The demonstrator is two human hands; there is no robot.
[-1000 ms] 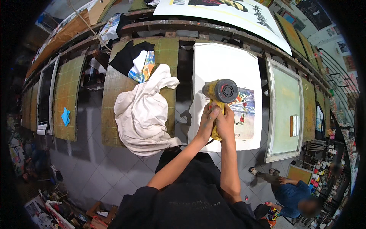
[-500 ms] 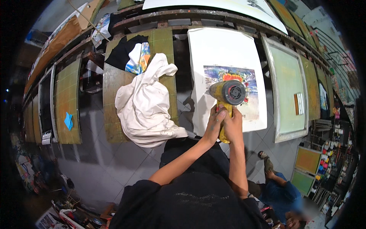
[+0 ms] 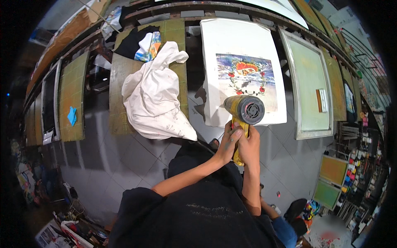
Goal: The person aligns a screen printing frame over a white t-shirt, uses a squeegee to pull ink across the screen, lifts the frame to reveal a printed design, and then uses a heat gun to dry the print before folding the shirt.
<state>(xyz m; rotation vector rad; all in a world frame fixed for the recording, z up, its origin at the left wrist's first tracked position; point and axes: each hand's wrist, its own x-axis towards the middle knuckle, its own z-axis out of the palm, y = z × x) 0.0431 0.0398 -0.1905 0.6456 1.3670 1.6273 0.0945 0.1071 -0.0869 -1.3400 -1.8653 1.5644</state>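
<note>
A yellow and black heat gun (image 3: 245,109) is gripped by both of my hands, its barrel over the near edge of a white fabric panel (image 3: 211,45) laid on a board. My left hand (image 3: 228,145) closes round the left side of the handle. Pressed against it, my right hand (image 3: 249,148) wraps the other side. On the panel, beyond the gun, is a colourful print (image 3: 244,73) with a blue upper band, red flowers and a ring of leaves. The gun's barrel hides a small part of the print's lower area.
To the left, a crumpled white cloth (image 3: 152,97) lies on a wooden board (image 3: 120,78), with a black garment (image 3: 130,43) behind it. Right of the panel stands a framed screen (image 3: 306,62) holding a squeegee (image 3: 321,100). Another person's blue sleeve (image 3: 284,232) shows at lower right.
The heat gun has come back toward my body, uncovering more of the print. My view has shifted slightly. The other person at lower right has moved.
</note>
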